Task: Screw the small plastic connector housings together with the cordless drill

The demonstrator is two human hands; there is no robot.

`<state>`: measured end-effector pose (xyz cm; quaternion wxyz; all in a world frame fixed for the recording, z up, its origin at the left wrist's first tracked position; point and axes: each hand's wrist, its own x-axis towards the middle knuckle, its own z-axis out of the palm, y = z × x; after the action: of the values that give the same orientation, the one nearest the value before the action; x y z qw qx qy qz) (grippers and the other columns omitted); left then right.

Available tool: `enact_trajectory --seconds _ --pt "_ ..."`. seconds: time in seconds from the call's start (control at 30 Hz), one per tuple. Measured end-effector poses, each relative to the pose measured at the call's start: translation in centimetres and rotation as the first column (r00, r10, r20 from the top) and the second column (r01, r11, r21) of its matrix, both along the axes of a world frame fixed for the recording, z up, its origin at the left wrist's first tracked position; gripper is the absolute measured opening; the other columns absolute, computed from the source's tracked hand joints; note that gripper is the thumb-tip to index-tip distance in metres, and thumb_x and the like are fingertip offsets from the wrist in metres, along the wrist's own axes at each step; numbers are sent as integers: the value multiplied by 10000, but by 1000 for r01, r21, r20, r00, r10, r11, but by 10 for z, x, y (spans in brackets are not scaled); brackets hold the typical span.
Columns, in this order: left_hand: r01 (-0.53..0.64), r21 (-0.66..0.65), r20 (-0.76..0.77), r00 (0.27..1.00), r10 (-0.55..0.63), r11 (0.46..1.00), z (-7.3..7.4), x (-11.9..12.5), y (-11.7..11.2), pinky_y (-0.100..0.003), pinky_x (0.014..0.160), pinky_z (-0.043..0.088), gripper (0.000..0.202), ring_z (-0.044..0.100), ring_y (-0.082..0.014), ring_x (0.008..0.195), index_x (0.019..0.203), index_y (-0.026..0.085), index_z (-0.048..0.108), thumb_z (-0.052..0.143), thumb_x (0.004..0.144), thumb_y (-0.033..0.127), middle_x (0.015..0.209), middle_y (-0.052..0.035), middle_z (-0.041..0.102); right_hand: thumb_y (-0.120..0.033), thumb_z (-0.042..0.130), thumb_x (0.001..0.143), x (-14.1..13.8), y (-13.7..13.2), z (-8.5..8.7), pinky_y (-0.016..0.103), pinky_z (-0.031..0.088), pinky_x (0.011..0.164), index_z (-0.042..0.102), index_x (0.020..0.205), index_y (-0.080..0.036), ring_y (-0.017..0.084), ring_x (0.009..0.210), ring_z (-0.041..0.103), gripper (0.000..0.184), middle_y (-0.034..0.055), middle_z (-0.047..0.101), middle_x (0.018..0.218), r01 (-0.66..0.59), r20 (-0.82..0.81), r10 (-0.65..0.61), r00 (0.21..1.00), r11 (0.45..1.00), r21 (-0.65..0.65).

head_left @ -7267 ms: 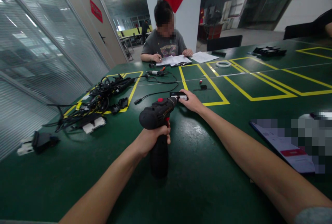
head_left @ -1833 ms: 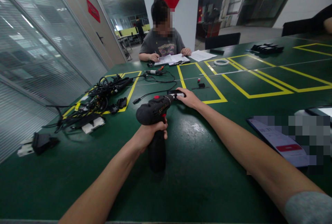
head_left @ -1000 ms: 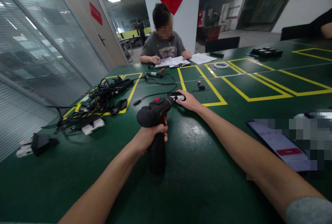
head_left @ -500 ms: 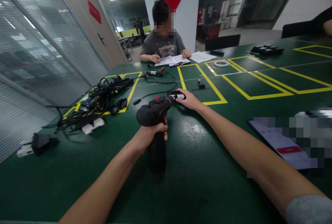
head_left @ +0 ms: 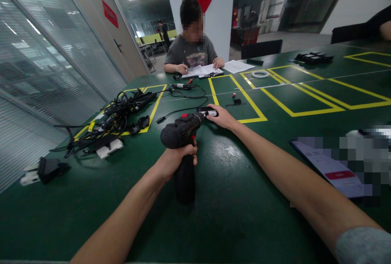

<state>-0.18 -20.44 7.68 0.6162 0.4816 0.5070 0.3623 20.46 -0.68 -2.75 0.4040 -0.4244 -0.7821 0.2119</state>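
Note:
My left hand point(head_left: 181, 157) is wrapped round the grip of a black cordless drill point(head_left: 180, 130), with a finger by its red trigger. The drill's chuck points away from me and to the right. Its front end reaches a small black and white block-like part point(head_left: 209, 112) on the table. My right hand point(head_left: 220, 116) grips that part from the right, fingers over its far side and thumb on the near side. Where the bit meets the part is too small to make out.
Left on the green table point(head_left: 244, 215) lies a heap of black cables point(head_left: 120, 111), with black and white adapters point(head_left: 110, 146) near it. A phone point(head_left: 330, 170) lies at right. Across sits a person point(head_left: 192, 50) writing on papers point(head_left: 203, 70). A white ring point(head_left: 260, 74) rests beyond my right hand.
Both hands, the drill and the part hold nearly the same place. The view has shifted very slightly; the person across has turned their head a little.

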Motion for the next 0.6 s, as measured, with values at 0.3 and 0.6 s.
enact_trajectory --seconds 0.3,0.6 --pt "22 3 14 1000 -22 1000 -2 -2 1 -245 571 426 182 560 -110 530 836 155 585 660 683 217 643 8 601 -330 630 821 0 0 -1 432 436 1040 617 1275 -232 270 1128 604 464 72 665 1229 13 -10 -14 1000 1000 -12" --pt "-2 10 3 1000 2 1000 0 1 1 -237 562 415 194 558 -99 511 811 146 574 668 656 213 631 12 592 -332 632 821 0 2 -3 419 438 1032 608 1287 -191 268 1119 611 487 102 664 1238 13 1 -13 1000 1000 2"
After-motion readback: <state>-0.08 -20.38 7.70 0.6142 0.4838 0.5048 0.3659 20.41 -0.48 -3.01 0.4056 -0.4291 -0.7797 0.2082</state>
